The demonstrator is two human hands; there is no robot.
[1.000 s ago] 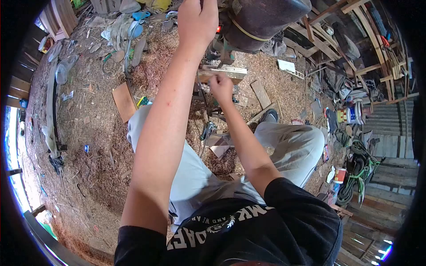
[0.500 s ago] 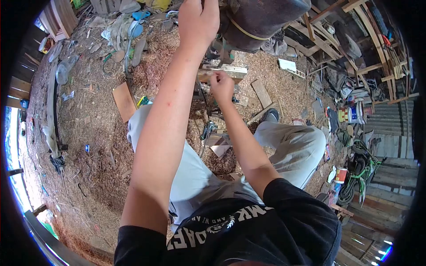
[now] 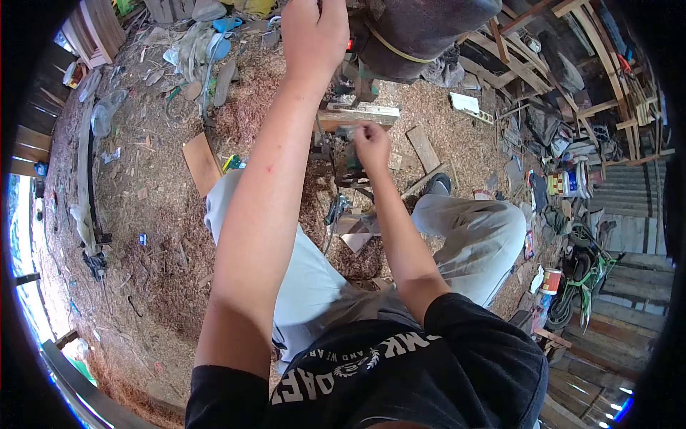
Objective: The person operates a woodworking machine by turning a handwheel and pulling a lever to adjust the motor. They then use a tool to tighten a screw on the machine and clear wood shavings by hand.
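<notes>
My left hand (image 3: 314, 32) clenches the machine (image 3: 421, 25) above; my right hand (image 3: 371, 143) pinches something small beside the wooden block (image 3: 357, 114), steadying it.

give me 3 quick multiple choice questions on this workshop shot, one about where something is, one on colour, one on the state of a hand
1. Where is the left hand?
A. raised at the top of the view, by the dark machine body
B. resting on a knee
C. down on the sawdust floor

2. What colour is the person's shirt?
A. white
B. black with white lettering
C. red

3. How is the right hand?
A. spread flat and open
B. fingers closed, just under the wooden piece
C. out of view

Answers:
1 A, the arm reaches up and the hand sits beside the dark machine body.
2 B, the shirt is black and shows white print.
3 B, the fingers are curled in below the wooden piece; what they pinch is too small to tell.
</notes>
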